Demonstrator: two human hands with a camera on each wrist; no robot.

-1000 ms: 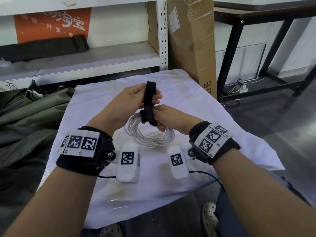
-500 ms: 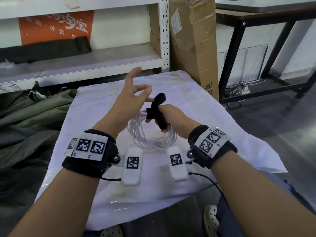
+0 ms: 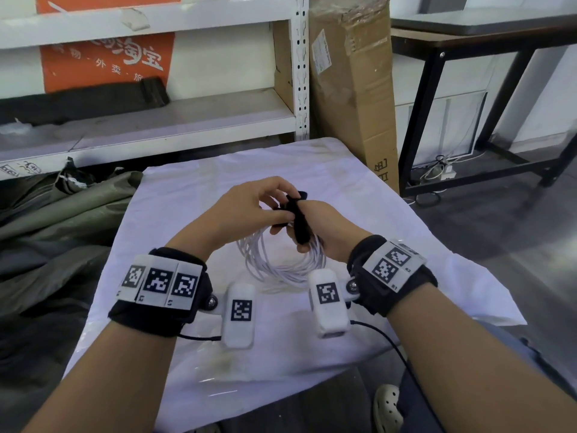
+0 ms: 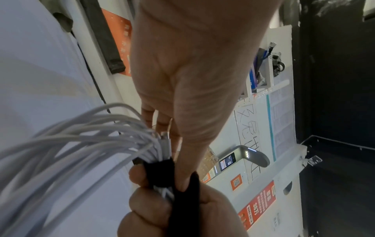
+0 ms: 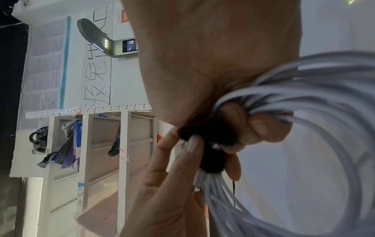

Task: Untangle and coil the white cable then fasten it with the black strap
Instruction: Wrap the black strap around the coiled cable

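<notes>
The white cable [image 3: 281,264] hangs as a coil of several loops over the white-covered table [image 3: 193,189]. My right hand [image 3: 307,242] grips the gathered top of the coil, fingers curled round the bundle [image 5: 304,99]. The black strap [image 3: 298,220] is wound about that gathered part, and its free end lies down across my right fingers. My left hand [image 3: 281,210] pinches the strap at the bundle; in the left wrist view its thumb presses on the strap [image 4: 162,170], and in the right wrist view its fingertips [image 5: 192,144] touch the strap [image 5: 213,133].
A tall cardboard box [image 3: 349,98] leans behind the table at the right, beside a white metal shelf [image 3: 156,120]. Olive tarpaulin [image 3: 46,229] is piled at the left. A black-framed table [image 3: 468,57] stands at the far right.
A second ago my left hand held the strap's end upright. Half a second ago it was off the strap with fingers spread. It now pinches the strap against the bundle.
</notes>
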